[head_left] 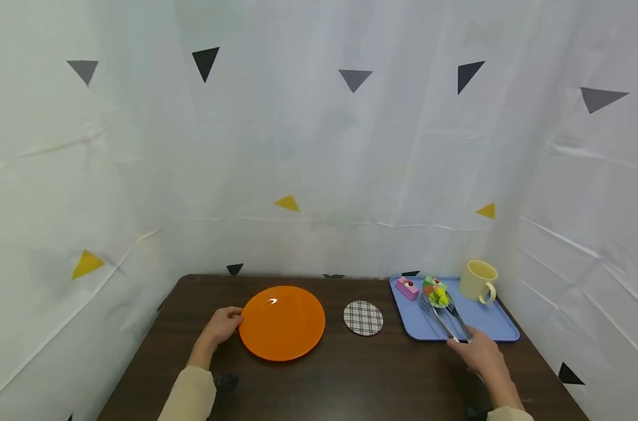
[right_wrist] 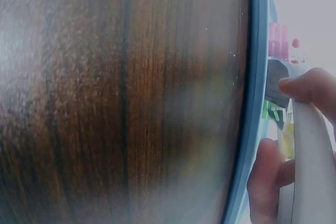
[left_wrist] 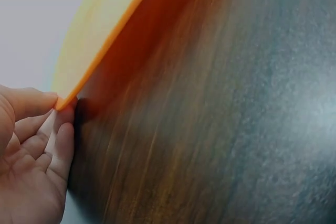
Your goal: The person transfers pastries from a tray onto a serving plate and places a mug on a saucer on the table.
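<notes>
My left hand [head_left: 222, 325] pinches the left rim of an orange plate [head_left: 283, 323]. In the left wrist view the thumb lies on top of the rim and fingers are beneath it. At the right, my right hand [head_left: 479, 352] grips a pair of tongs [right_wrist: 313, 166] with pale handles and dark slotted heads. The heads are spread apart over a blue tray [head_left: 487, 327], around a small cup of yellow and green toy food [head_left: 438, 297]. Behind that cup is a green toy cake slice [head_left: 433, 282]; a pink toy cake slice [head_left: 407, 288] lies to its left.
A yellow mug [head_left: 478, 280] stands at the tray's back right, its handle facing front right. Between plate and tray lies a round checked coaster [head_left: 363, 318]. The dark wooden table [head_left: 350, 380] is bordered by white curtains [head_left: 319, 146] at the back and sides.
</notes>
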`<state>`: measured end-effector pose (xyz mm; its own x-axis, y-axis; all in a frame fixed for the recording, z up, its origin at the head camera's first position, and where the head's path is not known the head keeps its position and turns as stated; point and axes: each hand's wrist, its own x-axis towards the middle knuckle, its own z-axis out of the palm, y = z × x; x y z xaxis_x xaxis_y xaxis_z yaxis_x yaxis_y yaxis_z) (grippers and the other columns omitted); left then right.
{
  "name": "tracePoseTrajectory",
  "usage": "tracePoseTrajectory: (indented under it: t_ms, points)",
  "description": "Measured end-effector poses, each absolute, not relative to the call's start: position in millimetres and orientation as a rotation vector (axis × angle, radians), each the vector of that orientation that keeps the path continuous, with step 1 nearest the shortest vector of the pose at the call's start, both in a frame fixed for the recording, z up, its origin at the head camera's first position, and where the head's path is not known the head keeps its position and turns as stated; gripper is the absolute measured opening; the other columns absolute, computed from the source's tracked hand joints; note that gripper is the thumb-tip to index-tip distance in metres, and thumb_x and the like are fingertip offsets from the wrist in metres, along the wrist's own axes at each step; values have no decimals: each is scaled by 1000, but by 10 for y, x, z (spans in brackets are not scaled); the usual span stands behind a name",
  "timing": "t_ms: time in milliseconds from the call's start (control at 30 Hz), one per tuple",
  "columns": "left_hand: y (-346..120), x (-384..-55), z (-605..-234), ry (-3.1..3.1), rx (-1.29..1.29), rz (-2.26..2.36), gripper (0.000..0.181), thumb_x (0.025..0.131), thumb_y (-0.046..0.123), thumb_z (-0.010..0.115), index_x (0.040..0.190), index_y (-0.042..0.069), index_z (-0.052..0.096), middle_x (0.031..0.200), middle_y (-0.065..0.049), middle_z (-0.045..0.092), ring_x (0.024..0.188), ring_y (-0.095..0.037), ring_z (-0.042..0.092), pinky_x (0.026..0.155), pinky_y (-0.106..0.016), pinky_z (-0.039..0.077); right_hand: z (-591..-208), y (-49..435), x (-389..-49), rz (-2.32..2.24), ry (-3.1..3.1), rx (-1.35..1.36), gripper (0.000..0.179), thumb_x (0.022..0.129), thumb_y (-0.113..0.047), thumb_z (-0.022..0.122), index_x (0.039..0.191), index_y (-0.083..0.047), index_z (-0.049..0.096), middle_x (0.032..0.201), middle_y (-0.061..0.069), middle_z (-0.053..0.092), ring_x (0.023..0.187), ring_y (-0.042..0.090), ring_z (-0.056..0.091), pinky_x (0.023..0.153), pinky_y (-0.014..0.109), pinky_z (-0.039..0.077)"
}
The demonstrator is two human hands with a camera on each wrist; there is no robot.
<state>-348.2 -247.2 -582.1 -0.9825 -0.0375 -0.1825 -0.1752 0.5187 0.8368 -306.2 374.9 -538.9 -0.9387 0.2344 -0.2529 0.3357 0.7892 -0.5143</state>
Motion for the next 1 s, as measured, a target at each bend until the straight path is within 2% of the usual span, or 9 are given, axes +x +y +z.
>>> tracePoseTrajectory:
  t_ms: [233,367,767,867,1000]
  points:
    - [-2463,-3448,-5869,2632,-237,1477,41,110,17,54,142,-7,62,133,-26,68,109,-30,69,93,-45,58,-5390,3745,-3020,-883,2830,408,99,96,-49,73,158,15,30,135,45,50,72,23,69,66,38,55]
    - [-2419,-3441,-5864,2635,-215,1504,41,110,16,53,141,-9,61,132,-27,68,112,-34,69,97,-50,57,-5365,3745,-2975,-890,2835,419,100,95,-50,73,159,14,30,135,46,50,70,22,70,66,38,54]
    - [-2364,-3472,-5848,2626,-234,1543,43,109,14,51,143,-11,58,138,-30,64,122,-41,65,105,-56,54,-5334,3710,-2937,-957,2852,392,100,95,-53,73,159,11,32,123,40,58,76,26,67,63,35,53]
    - [-2365,-3468,-5858,2624,-250,1540,43,109,15,51,143,-11,58,139,-31,63,123,-42,65,105,-56,54,-5297,3684,-2931,-954,2857,386,101,94,-54,73,159,12,32,127,41,58,82,30,68,67,38,55]
    - [-2364,-3475,-5847,2619,-253,1545,43,109,15,50,143,-11,58,141,-31,63,126,-43,64,107,-58,52,-5227,3624,-2963,-909,2862,389,104,94,-59,70,160,13,32,141,43,51,105,43,63,85,52,55]
